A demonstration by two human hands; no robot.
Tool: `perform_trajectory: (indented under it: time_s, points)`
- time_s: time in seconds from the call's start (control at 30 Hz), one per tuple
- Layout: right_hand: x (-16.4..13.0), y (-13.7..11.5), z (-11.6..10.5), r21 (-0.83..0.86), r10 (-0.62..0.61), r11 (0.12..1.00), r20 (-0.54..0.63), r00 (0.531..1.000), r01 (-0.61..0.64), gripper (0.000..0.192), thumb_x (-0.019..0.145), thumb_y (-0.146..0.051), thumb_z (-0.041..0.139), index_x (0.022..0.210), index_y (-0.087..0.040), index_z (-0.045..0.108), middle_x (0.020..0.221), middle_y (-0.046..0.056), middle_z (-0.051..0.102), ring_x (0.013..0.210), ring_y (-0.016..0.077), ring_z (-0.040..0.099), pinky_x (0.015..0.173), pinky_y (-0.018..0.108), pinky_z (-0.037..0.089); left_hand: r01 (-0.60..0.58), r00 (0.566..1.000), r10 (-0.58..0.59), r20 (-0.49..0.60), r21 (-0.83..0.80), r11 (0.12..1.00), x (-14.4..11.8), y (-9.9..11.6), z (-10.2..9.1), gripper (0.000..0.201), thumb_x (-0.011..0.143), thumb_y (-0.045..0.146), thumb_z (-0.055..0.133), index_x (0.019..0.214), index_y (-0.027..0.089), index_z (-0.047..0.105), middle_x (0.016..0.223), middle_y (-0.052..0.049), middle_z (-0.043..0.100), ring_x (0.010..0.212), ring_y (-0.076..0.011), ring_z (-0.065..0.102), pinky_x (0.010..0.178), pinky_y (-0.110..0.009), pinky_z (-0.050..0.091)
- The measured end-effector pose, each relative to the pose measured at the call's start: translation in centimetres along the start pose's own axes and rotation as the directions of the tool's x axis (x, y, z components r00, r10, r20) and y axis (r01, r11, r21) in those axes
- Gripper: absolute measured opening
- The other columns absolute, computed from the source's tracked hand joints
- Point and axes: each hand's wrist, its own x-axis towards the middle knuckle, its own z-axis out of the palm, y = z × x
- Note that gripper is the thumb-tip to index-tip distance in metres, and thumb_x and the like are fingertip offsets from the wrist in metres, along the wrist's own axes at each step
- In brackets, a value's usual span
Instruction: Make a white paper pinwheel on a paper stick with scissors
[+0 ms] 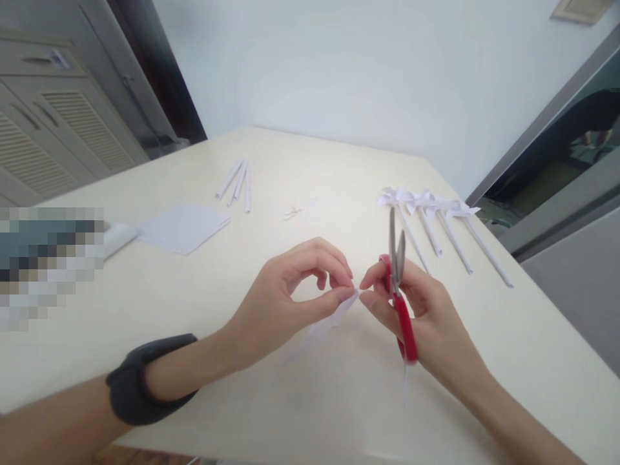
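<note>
Between the thumb and index finger of my left hand (305,284) is pinched the tip of a thin white paper piece (334,318), which hangs down toward the table. My right hand (426,303) is closed around red-handled scissors (404,323), their metal blades pointing up and slightly apart. The right thumb and index tips come close to the pinched paper tip; whether they touch it I cannot tell. Below the scissors dangles a thin white strand (405,387). A black band (150,378) circles my left wrist.
Several paper pinwheels on rolled sticks (436,216) lie at the right. Rolled paper tubes (237,184) rest at the back left, near a stack of white sheets (181,226). Small pale bits (293,212) lie mid-table. A wall (329,71) stands behind the white table (271,420).
</note>
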Motion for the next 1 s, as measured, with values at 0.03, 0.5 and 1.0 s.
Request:
perform_trajectory:
  time_s: [0.03, 0.5, 1.0]
  points:
    - [0.2, 0.1, -0.3, -0.062, -0.013, 0.998, -0.007, 1.0, 0.013, 0.024, 0.077, -0.014, 0.058, 0.069, -0.022, 0.037, 0.069, -0.004, 0.043, 0.064, 0.0121, 0.043, 0.056, 0.026, 0.035, -0.01, 1.0, 0.01, -0.009, 0.014, 1.0, 0.0, 0.0, -0.1, 0.008, 0.083, 0.012, 0.059, 0.079, 0.019, 0.062, 0.087, -0.002, 0.059, 0.081, -0.0124, 0.054, 0.072, -0.027, 0.044]
    - [0.2, 1.0, 0.1, -0.442, -0.209, 0.873, 0.046, 0.977, 0.207, 0.02, 0.073, -0.019, 0.06, 0.077, -0.02, 0.041, 0.076, -0.001, 0.046, 0.064, 0.012, 0.042, 0.054, 0.026, 0.036, -0.046, 0.997, 0.05, -0.06, 0.067, 0.997, 0.3, 0.5, -0.6, 0.017, 0.076, 0.002, 0.06, 0.077, 0.019, 0.062, 0.084, -0.001, 0.059, 0.08, -0.0132, 0.055, 0.069, -0.025, 0.045]
    - [0.0, 1.3, 0.0, -0.54, -0.292, 0.802, 0.015, 0.956, 0.253, 0.03, 0.054, -0.006, 0.054, 0.077, -0.021, 0.042, 0.075, -0.001, 0.047, 0.062, 0.0129, 0.041, 0.052, 0.025, 0.035, -0.012, 0.999, 0.01, -0.047, -0.028, 1.0, 0.0, 0.3, -0.4, 0.014, 0.078, 0.006, 0.061, 0.081, 0.019, 0.062, 0.087, -0.001, 0.055, 0.079, -0.013, 0.053, 0.071, -0.026, 0.044]
